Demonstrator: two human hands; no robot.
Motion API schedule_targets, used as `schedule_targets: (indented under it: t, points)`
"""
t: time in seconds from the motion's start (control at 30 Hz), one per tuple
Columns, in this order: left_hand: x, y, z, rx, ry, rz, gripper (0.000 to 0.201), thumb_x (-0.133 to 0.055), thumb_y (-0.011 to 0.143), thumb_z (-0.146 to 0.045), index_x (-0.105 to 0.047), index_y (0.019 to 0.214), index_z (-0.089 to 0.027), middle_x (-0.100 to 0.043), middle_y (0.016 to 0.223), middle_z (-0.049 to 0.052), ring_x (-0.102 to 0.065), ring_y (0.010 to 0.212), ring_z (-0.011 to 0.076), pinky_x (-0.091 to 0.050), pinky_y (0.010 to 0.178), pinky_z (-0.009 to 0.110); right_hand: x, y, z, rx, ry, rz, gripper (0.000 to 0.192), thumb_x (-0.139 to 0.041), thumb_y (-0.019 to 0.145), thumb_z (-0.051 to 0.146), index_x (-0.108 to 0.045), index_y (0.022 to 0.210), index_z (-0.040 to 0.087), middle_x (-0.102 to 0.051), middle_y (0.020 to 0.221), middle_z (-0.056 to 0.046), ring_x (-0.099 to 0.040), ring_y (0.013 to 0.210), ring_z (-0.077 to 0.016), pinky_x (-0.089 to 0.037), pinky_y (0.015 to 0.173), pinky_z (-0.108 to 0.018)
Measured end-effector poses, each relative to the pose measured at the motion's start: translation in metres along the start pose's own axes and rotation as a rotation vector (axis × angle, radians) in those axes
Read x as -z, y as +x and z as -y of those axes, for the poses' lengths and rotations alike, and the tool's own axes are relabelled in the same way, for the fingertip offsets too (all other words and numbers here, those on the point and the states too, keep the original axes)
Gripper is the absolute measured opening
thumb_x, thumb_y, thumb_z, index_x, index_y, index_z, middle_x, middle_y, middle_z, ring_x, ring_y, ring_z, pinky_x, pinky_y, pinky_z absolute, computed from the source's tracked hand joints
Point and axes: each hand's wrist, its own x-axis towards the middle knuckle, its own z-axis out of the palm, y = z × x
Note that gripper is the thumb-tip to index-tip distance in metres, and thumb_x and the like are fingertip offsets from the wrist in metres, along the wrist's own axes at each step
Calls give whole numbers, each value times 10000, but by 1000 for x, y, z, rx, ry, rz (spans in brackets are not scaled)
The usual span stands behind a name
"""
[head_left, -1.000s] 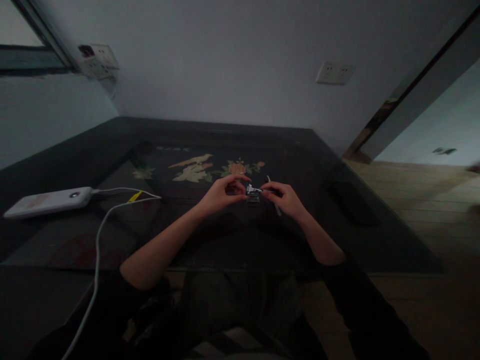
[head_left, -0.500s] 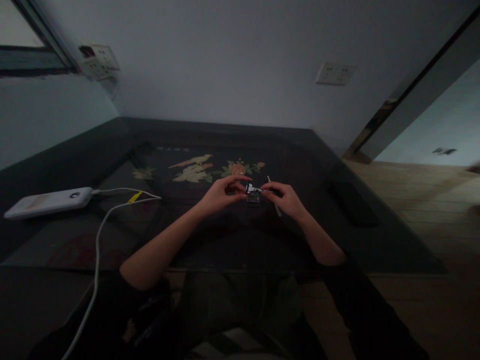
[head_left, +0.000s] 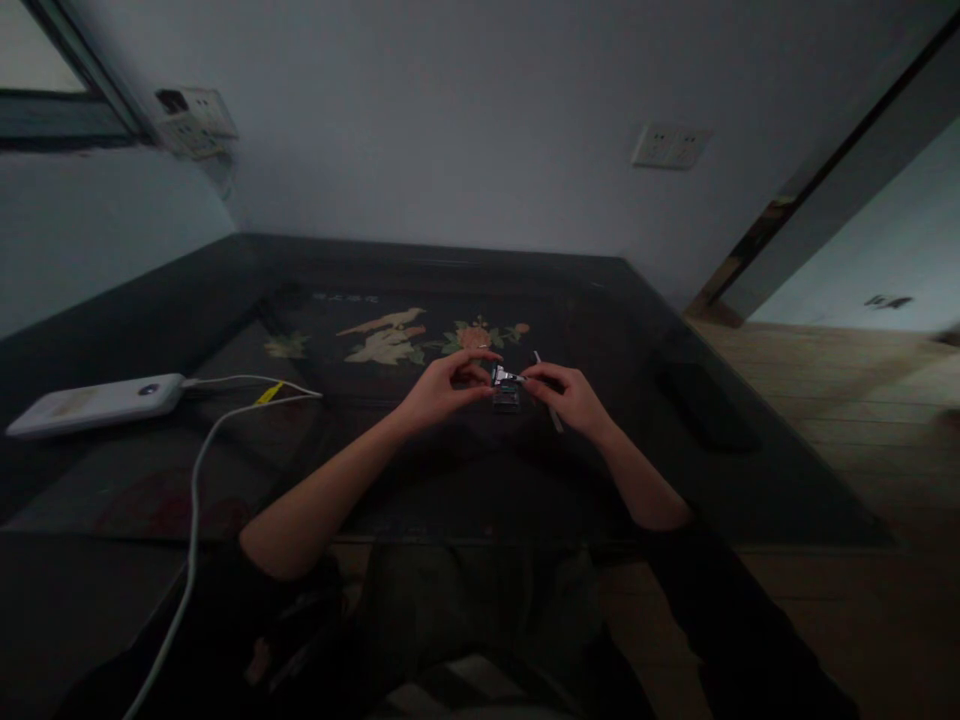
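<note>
Small metallic part (head_left: 505, 386) between fingertips

Dark table (head_left: 225, 330) with a painted flower-and-bird panel (head_left: 397, 338) at twelve o'clock — over at nine o'clock lies a white power bank (head_left: 94, 402), its white cable (head_left: 196, 470) trailing toward seven. Wall sockets (head_left: 670, 146) sit up at one o'clock — another outlet (head_left: 196, 112) at ten.

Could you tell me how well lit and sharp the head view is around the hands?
Head view: dim and underexposed; the left hand and right hand show, but the small metal part between them is too dark and soft to identify; edges bend from wide-angle distortion.
</note>
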Motion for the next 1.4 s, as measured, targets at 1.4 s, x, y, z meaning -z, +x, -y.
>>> schedule_targets:
  t: [1.4]
  points:
    - [-10, 2, 5, 72, 15, -89, 477, -705, 778, -261, -571, 1218, -136, -683, 840, 28, -637, 745, 129, -498, 713, 261, -5, 3, -7, -9, -43, -54, 286, -538, 901, 468, -674, 900, 216, -695, 852, -40, -634, 828, -220, -449, 747, -325]
